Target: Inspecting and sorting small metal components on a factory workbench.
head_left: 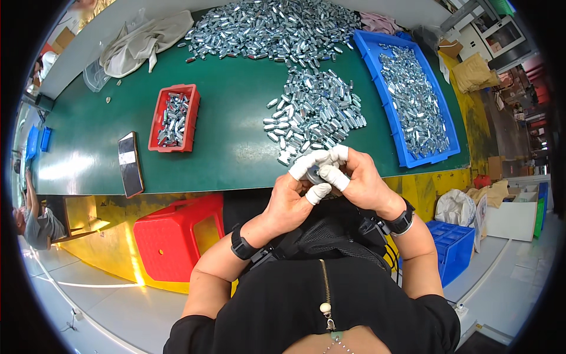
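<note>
Close together at the table's near edge, my left hand [289, 202] and my right hand [365, 182] are closed around a small round grey metal part [314, 174]. White covers sit on the fingertips and thumbs of both hands. Fingers hide much of the part, so its full shape does not show. Just beyond my fingers lies a loose pile of small silvery metal pieces [318, 109], long and faceted in shape. It runs back into a much larger heap [271, 29] of similar pieces at the far edge.
On the green table [230, 130], a red bin [191, 121] of metal pieces stands left and a blue tray [404, 154] of them right. A phone [130, 165] lies near the left front edge. Below are a red stool [171, 239] and a blue crate [448, 251]. Another person [41, 224] is far left.
</note>
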### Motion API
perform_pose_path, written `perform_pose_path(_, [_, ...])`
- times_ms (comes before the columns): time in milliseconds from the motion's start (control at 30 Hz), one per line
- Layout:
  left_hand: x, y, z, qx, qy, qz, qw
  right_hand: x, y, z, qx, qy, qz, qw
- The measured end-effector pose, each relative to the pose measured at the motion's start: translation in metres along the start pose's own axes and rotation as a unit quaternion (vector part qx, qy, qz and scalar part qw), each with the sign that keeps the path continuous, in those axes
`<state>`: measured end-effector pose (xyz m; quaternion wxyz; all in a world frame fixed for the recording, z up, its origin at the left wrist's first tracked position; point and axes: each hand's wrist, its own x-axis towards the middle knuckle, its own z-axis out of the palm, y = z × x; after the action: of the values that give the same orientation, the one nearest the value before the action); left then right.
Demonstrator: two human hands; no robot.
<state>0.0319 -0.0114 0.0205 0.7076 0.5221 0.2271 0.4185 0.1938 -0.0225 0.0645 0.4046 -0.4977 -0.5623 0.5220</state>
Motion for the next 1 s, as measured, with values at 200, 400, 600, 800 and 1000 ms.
perform_pose_path(200, [0.004, 0.008, -0.004, -0.016, 0.022, 0.039, 0.999, 0.005, 0.0, 0.005, 0.029, 0.006, -0.019, 0.999])
perform_pose_path(400, [0.006, 0.003, -0.004, -0.047, 0.014, -0.031, 0.998, 0.004, 0.005, 0.012, 0.059, 0.053, -0.048, 0.996])
perform_pose_path(600, [0.008, -0.005, -0.005, 0.032, 0.007, 0.008, 0.999, 0.002, -0.01, -0.004, -0.263, 0.073, -0.196, 0.942])
perform_pose_path(800, [0.013, 0.003, -0.007, 0.279, -0.03, 0.096, 0.955, -0.002, -0.012, -0.009, -0.279, 0.048, -0.143, 0.948])
perform_pose_path(1000, [0.011, 0.001, -0.006, 0.279, -0.037, 0.088, 0.956, -0.001, -0.008, -0.009, -0.154, 0.025, -0.015, 0.988])
